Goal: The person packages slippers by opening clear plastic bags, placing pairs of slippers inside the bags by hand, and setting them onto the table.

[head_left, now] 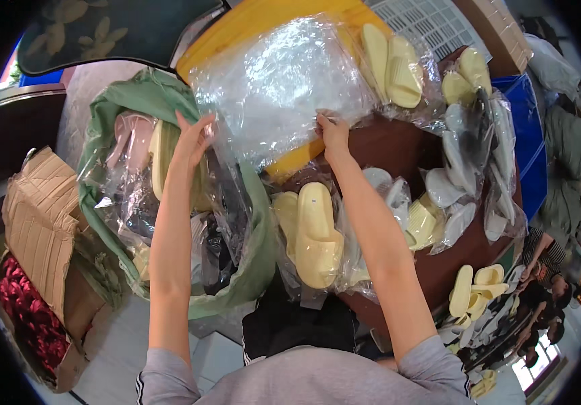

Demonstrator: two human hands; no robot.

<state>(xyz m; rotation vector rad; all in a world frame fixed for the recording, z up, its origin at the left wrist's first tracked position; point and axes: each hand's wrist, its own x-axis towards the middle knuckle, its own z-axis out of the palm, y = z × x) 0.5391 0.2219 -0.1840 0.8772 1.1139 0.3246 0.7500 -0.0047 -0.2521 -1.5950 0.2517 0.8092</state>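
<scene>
A stack of clear plastic bags [283, 74] lies on the yellow surface in front of me. At its near right edge, my right hand [333, 133] has its fingertips pinched on the plastic. My left hand [192, 140] is over the green sack [256, 250], beside the stack's left edge, its thumb and fingers apart and nothing visible in them. Inside the sack are bagged slippers, including a pink pair [130, 138] and a pale yellow slipper [161, 158], partly hidden by my left forearm. A bagged pair of yellow slippers [319, 236] lies between my forearms.
More bagged slippers, yellow ones [402, 67] and grey ones [459, 155], cover the right of the brown table [405, 145]. A white plastic basket [432, 27] and a blue crate [530, 142] stand beyond. On the left is a cardboard box [44, 223]. Other people [543, 297] are at the far right.
</scene>
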